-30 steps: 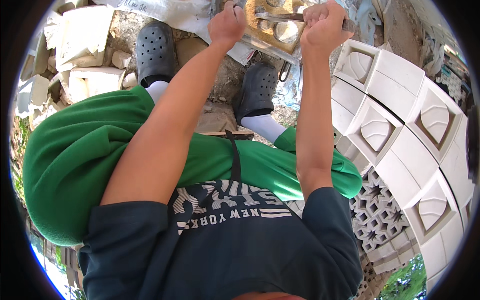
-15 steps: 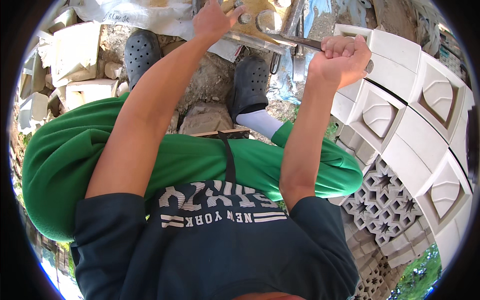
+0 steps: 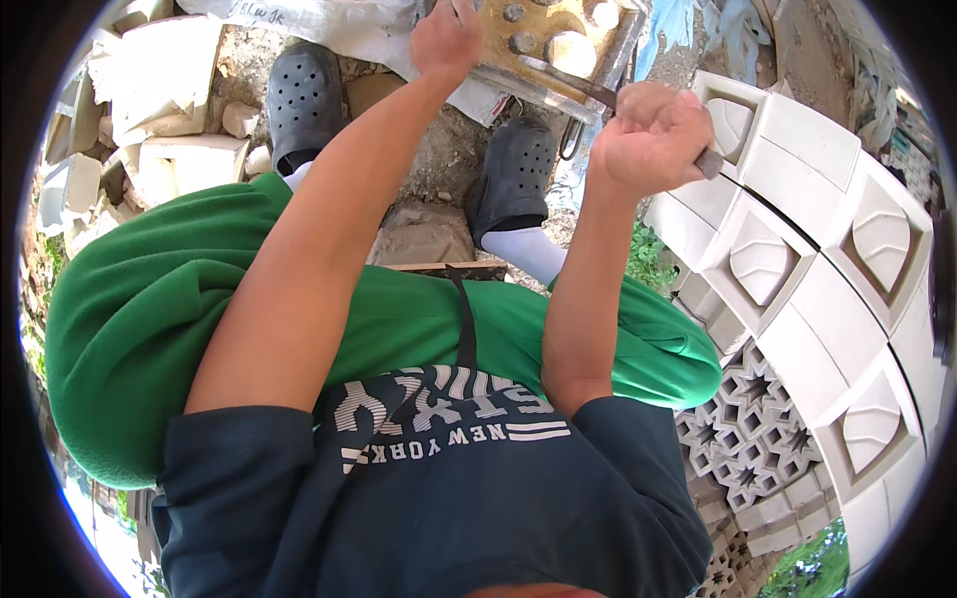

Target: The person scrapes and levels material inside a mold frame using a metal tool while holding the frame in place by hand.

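Note:
My right hand (image 3: pixel 653 135) is closed round the handle of a long, narrow metal tool (image 3: pixel 588 88). The grey, rounded butt of the handle sticks out beside the palm. Leftward, its flat blade reaches over the near edge of a metal-framed mould (image 3: pixel 543 92). Inside the mould is a yellowish face with several round knobs and a bright round disc (image 3: pixel 571 52). My left hand (image 3: pixel 447 38) is at the mould's left side, its fingers bent together and partly cut off by the upper edge of the view. What lies in those fingers cannot be seen.
White cast blocks with leaf-shaped reliefs (image 3: pixel 766 261) are stacked at the right, above star-patterned lattice blocks (image 3: pixel 753 429). Broken pale blocks (image 3: pixel 164 85) lie at the left. A white sack (image 3: pixel 299 22) spreads beyond my dark clogs (image 3: pixel 513 169). Blue plastic sheeting (image 3: pixel 673 25) lies past the mould.
My left hand has shifted slightly right, its thumb no longer spread out. My right hand, with the tool, has moved a little left and nearer. More of the mould shows.

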A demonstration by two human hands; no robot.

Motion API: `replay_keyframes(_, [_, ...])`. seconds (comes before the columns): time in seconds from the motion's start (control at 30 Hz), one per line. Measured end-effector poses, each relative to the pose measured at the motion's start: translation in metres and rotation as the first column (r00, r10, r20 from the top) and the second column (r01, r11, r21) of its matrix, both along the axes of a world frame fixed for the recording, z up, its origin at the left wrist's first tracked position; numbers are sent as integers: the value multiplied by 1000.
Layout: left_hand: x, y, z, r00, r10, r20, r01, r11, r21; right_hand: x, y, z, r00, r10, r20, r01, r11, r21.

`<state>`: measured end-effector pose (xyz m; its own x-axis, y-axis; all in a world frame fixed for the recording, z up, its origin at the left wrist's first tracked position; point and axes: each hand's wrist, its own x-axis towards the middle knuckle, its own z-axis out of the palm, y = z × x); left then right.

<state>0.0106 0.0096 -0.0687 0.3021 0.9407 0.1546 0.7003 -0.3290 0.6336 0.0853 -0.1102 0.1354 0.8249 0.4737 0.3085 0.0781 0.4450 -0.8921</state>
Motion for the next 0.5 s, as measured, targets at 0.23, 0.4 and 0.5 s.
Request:
replay_keyframes(0.23, [1,0,34,975,213,65,-131,787,-602,-2,10,-28,998,53,47,-38,962,-272])
replay_keyframes(0.4, [-9,14,18,988,150,41,-105,837,-538,17,25,-7,898,393,198,-369,918,-148])
replay_keyframes(0.5, [-11,13,22,999,32,28,-11,837,-547,37,22,-3,753,645,-132,-637,664,-391])
